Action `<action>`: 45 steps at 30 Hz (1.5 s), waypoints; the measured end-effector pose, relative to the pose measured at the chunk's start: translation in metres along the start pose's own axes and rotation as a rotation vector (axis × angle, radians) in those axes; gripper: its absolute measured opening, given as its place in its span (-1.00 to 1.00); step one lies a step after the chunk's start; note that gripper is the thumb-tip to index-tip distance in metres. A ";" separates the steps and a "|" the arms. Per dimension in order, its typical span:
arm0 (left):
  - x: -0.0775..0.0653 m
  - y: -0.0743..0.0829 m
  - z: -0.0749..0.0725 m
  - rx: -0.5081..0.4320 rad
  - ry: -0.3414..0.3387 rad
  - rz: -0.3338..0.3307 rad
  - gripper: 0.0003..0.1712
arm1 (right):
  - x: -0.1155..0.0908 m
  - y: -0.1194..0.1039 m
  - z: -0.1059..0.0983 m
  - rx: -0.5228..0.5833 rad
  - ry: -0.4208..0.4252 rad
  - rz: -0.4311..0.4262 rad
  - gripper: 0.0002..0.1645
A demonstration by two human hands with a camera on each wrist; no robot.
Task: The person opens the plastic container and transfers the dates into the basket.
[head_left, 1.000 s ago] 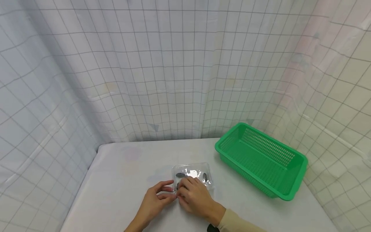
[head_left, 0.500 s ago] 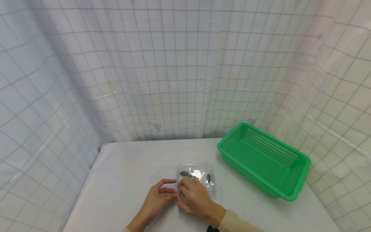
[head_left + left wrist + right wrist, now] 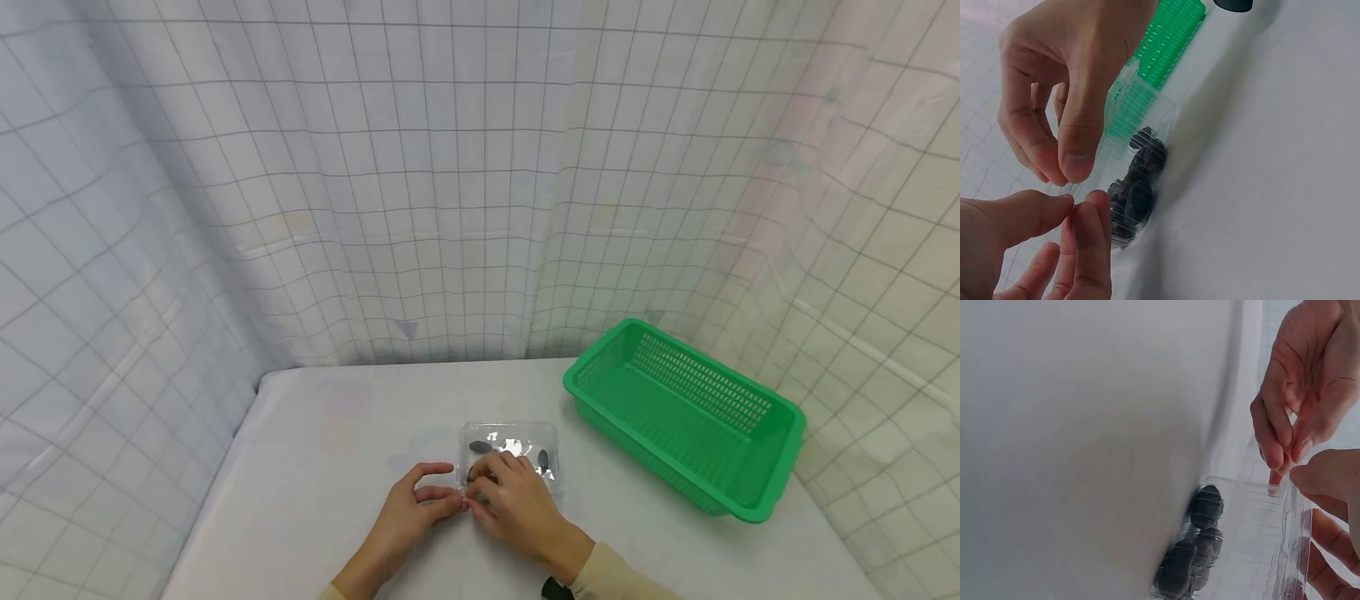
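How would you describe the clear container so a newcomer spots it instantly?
In the head view, find the green basket on the white table. Nearer the camera and left of it sits a clear plastic container. Unlike the opaque, perforated basket, it is see-through, with dark oval items inside.

The left hand [image 3: 408, 510] and right hand [image 3: 519, 504] pinched a clear box [image 3: 517, 432] on the table [image 3: 315, 483], near a green basket [image 3: 667, 408].

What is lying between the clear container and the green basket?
In the head view, only bare white tabletop lies between the clear container and green basket.
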State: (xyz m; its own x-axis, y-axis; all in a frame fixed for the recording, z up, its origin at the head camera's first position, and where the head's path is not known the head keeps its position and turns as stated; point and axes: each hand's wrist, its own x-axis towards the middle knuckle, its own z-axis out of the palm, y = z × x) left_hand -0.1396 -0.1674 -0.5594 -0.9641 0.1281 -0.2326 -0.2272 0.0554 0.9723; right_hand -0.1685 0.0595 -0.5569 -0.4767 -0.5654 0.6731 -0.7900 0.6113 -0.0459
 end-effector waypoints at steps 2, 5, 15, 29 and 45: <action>0.000 -0.001 -0.001 -0.031 -0.020 -0.009 -0.26 | -0.001 0.000 0.000 0.002 -0.005 -0.001 -0.70; 0.001 -0.002 0.000 -0.073 -0.038 -0.018 -0.30 | -0.001 0.001 0.002 -0.007 -0.008 -0.005 -0.70; 0.006 -0.002 0.009 -0.085 -0.008 -0.039 -0.42 | 0.004 0.004 0.009 -0.131 0.049 -0.056 -0.62; 0.006 0.002 0.016 -0.080 0.064 -0.105 -0.60 | 0.000 0.006 0.009 -0.155 0.034 -0.099 -0.66; -0.009 -0.001 0.015 -0.080 -0.010 -0.094 -0.49 | 0.004 0.017 -0.016 0.018 -0.020 -0.064 -0.69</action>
State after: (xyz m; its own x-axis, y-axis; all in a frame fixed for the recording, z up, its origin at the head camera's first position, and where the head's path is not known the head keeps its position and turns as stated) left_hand -0.1282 -0.1540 -0.5588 -0.9367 0.1357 -0.3226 -0.3272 -0.0118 0.9449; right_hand -0.1771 0.0766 -0.5434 -0.4325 -0.6142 0.6601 -0.8259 0.5635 -0.0167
